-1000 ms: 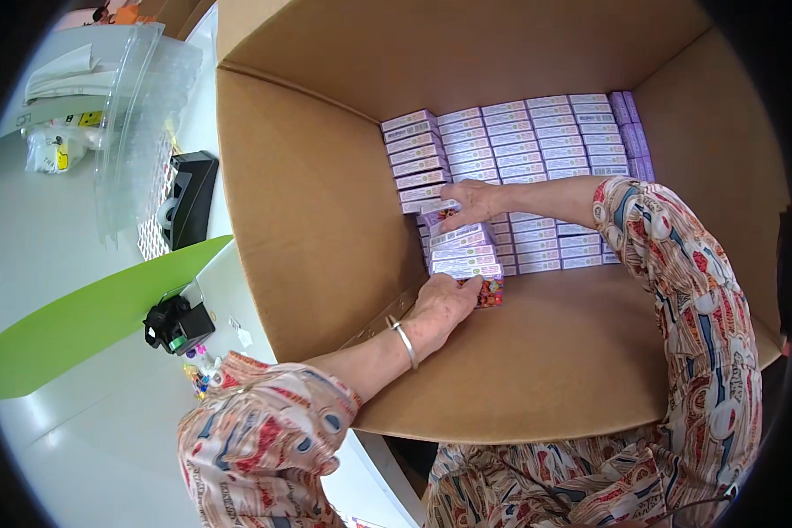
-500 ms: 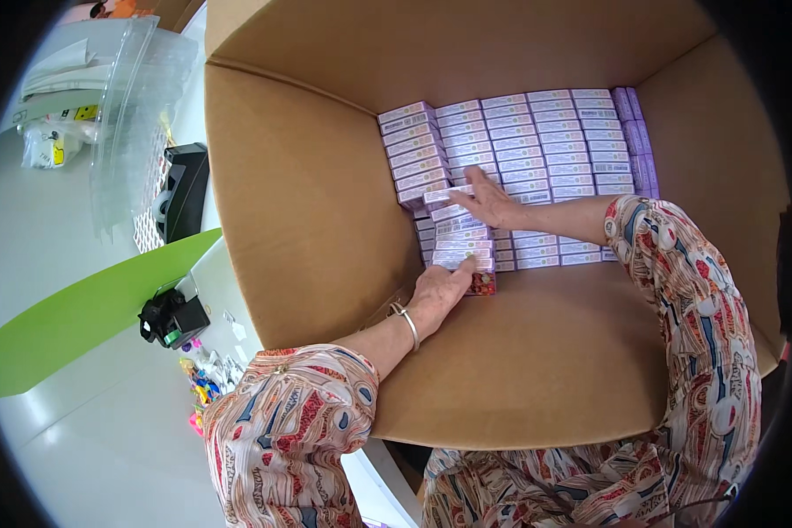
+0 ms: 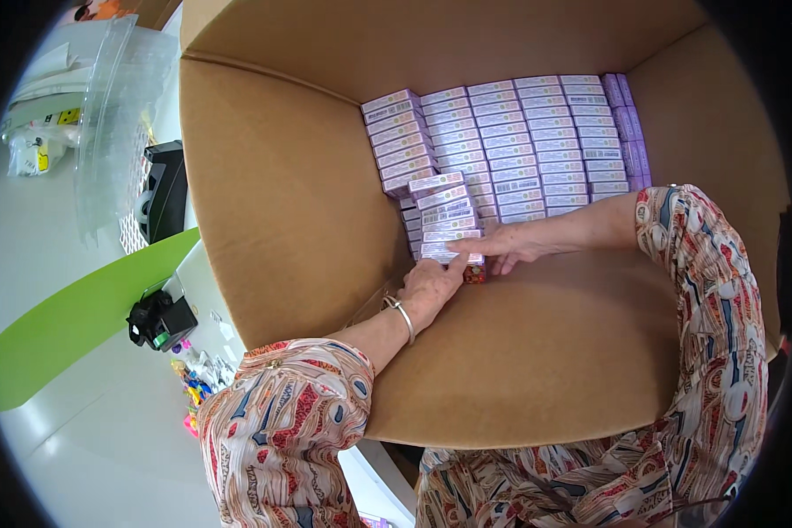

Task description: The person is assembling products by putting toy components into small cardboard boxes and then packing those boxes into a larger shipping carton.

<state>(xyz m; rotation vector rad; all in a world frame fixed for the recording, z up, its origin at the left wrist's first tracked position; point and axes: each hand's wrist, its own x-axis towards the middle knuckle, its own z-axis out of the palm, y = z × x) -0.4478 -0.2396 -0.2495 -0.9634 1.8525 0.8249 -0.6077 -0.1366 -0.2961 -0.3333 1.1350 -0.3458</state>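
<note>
A large brown cardboard box (image 3: 519, 361) holds rows of small white and purple cartons (image 3: 510, 141), packed side by side with their narrow edges up. At the near left of these, a short row of the same cartons (image 3: 444, 207) sits higher and leans loosely. My left hand (image 3: 427, 290) grips the near end of that row, where a carton's red printed face shows. My right hand (image 3: 506, 246) closes on its right side, its thumb over the top edges by my left fingers. Some fingertips of both hands are hidden.
The tall cardboard walls rise around the cartons. Left of the box, a white table (image 3: 88, 290) with a green band carries a black tape dispenser (image 3: 163, 194), a small black holder (image 3: 176, 321), clear plastic sheets (image 3: 119, 114) and colourful small items (image 3: 198, 383).
My right hand has come down from the far end of the loose row to its near end, beside my left hand. The view has shifted slightly.
</note>
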